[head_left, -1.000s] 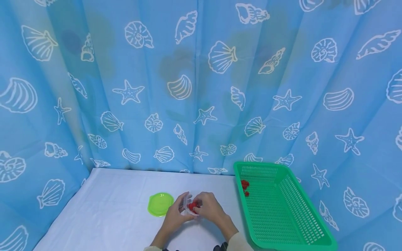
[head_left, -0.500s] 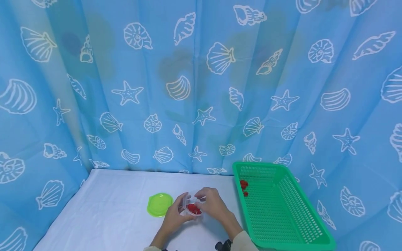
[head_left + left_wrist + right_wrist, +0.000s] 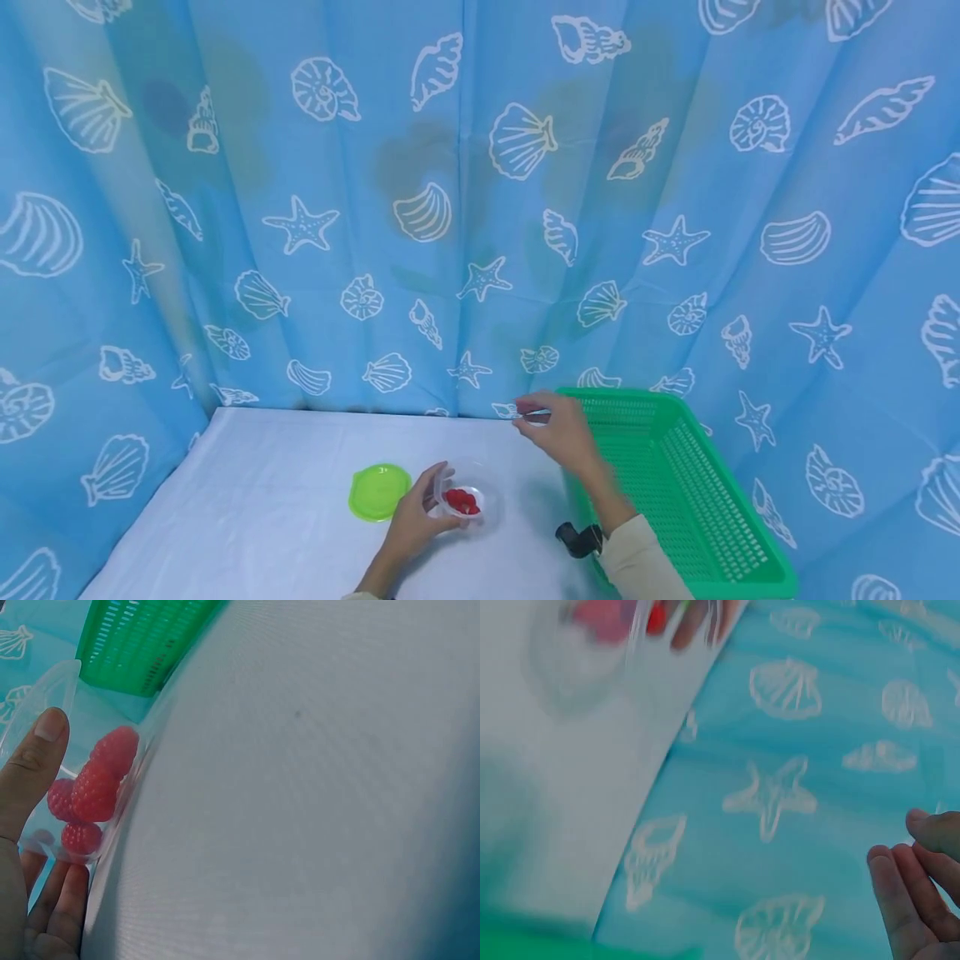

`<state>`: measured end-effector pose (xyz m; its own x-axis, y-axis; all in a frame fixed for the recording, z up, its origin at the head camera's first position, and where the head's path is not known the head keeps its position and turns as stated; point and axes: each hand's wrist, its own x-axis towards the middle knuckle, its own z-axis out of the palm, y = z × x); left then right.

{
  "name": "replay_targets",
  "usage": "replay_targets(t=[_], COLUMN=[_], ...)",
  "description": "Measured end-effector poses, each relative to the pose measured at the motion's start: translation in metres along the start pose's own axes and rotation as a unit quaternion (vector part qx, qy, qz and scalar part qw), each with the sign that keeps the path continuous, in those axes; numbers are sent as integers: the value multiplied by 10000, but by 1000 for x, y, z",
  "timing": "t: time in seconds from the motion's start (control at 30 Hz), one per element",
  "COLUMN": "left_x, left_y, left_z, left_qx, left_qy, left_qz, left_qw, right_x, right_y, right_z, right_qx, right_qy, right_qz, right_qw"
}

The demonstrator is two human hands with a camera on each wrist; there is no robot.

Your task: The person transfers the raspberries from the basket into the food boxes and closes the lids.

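A clear plastic container (image 3: 471,490) stands on the white table, tipped slightly, with several red raspberries (image 3: 96,784) inside. My left hand (image 3: 417,518) grips it from the left side, the thumb near the rim and the other fingers round the far wall. In the head view, my right hand (image 3: 558,429) is raised in the air by the left rim of the green basket (image 3: 675,475). Its fingers are loosely bent with nothing seen between them in the right wrist view, where the fingertips (image 3: 881,859) show at the lower right.
Left of the container lies a bright green lid (image 3: 379,492) on the white tabletop (image 3: 262,500). Behind the table hangs a blue curtain (image 3: 465,208) with white shell prints. The right arm covers part of the basket's left side.
My right hand has come out of the container and moved up and right to the basket's rim. The left hand keeps holding the container in place.
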<state>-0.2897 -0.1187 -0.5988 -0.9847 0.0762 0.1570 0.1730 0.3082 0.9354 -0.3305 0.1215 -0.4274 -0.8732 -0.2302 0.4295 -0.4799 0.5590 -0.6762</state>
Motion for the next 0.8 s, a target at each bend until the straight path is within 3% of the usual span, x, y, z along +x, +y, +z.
replay_targets(t=[0.13,0.3,0.47,0.8], left_x=[1,0,-5,1], left_y=[0,-3,-5,-3], left_z=[1,1,-2,2], left_qx=[-8,-26,43,98], left_qy=[-5,-67,-85,-46], left_qz=[-1,42,-51,-189], left_qw=[10000,10000,9999,9998], right_x=[15,16,-1,-17], right_y=[32,84,123,166], right_z=[-25,-44,-45,-40], right_qx=[429,281,-198,-749], right_qy=[218,202,-57,-272], right_qz=[-27,634,1033,1057], right_qw=[9988,9974,9944,9912])
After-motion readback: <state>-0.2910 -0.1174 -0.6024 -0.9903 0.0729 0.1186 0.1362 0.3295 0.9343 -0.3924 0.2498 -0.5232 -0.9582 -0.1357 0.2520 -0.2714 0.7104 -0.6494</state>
